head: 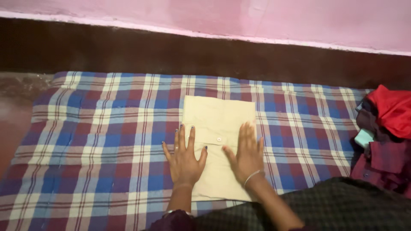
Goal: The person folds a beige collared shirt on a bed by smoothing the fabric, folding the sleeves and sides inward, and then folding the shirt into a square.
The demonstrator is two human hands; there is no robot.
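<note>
A beige folded garment (216, 122) with a small white button lies flat on a plaid blanket (102, 141). My left hand (184, 158) rests palm down with fingers spread, over the garment's left edge and partly on the blanket. On the garment's lower right part my right hand (246, 154) presses flat, fingers together, a thin bracelet on its wrist. Neither hand holds anything.
A pile of clothes lies at the blanket's right edge: a red piece (391, 111) on top, maroon cloth (381, 164) below. My dark checked clothing (342, 205) fills the lower right. Beyond the blanket are a dark floor strip (171, 51) and a pink wall (257, 17).
</note>
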